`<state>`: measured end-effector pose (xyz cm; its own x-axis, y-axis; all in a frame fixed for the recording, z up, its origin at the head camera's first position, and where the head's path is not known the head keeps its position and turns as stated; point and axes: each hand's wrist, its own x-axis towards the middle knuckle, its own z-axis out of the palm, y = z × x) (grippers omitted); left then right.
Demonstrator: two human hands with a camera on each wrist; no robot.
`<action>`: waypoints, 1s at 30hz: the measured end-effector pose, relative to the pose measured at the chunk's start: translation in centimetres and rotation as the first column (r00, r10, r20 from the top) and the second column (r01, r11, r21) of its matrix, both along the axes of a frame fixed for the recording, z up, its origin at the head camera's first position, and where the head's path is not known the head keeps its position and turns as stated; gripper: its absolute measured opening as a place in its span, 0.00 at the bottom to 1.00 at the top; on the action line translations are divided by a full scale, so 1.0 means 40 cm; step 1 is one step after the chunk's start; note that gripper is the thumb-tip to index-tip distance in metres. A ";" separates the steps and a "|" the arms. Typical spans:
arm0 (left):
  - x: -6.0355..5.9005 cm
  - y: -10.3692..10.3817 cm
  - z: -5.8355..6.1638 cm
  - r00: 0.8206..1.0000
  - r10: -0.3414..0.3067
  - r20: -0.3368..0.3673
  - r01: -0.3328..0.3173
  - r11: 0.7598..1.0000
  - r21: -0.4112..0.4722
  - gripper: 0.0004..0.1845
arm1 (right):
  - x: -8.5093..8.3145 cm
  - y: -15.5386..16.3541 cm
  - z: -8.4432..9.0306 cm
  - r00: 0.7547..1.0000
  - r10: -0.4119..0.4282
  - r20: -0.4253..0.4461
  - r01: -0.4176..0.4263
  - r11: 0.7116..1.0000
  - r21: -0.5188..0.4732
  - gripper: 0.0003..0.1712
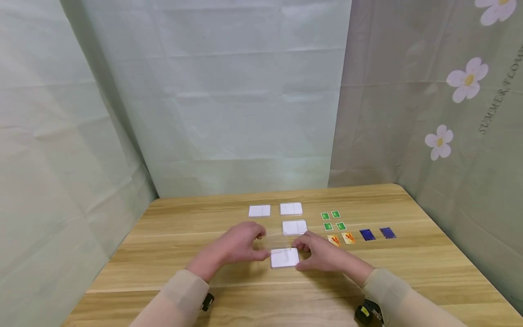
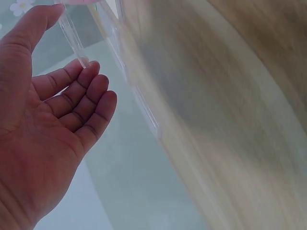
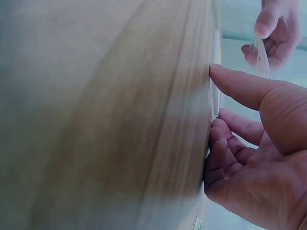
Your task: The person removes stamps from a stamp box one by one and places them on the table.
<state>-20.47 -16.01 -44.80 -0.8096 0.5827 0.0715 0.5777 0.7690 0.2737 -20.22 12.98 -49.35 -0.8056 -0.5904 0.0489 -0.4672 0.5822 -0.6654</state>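
In the head view, a flat rectangular white-filled case lies on the table between both hands. My right hand rests on the wood and holds this case by its right side. Its thumb and index finger grip the case in the right wrist view. To the left, my left hand is raised above the table. The left wrist view shows it holding a thin clear plastic lid by the edges, between thumb and fingertips. That lid stands out against the backdrop in the right wrist view.
Farther back lie other white cases: one at left, one behind, one nearer. Several green cards, orange cards and dark blue cards lie to the right. A fabric backdrop encloses the table.
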 end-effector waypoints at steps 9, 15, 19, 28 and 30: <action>0.004 0.025 -0.012 1.000 -0.023 -0.012 0.023 0.999 -0.026 0.27 | -0.003 -0.003 0.001 1.000 -0.024 0.017 0.024 1.000 -0.001 0.28; 0.007 0.041 -0.019 0.999 -0.036 -0.026 0.035 0.998 -0.054 0.27 | -0.009 -0.003 -0.001 1.000 -0.007 -0.006 0.007 1.000 -0.019 0.29; 0.007 0.048 -0.024 0.999 -0.033 -0.031 0.030 0.996 -0.081 0.28 | -0.010 -0.002 -0.004 1.000 -0.004 0.000 0.004 1.000 -0.022 0.32; 0.007 0.058 -0.034 0.999 -0.027 -0.047 0.022 0.993 -0.115 0.28 | -0.008 0.000 -0.001 1.000 -0.003 0.026 0.003 1.000 -0.012 0.41; 0.007 0.060 -0.035 0.998 -0.028 -0.052 0.022 0.993 -0.117 0.27 | -0.007 0.001 0.000 1.000 0.003 0.025 -0.002 1.000 -0.013 0.41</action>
<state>-20.18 -13.60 -46.20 -0.7916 0.6095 0.0443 0.6084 0.7791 0.1513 -20.50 13.00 -49.34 -0.8053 -0.5918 0.0362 -0.4514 0.5722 -0.6847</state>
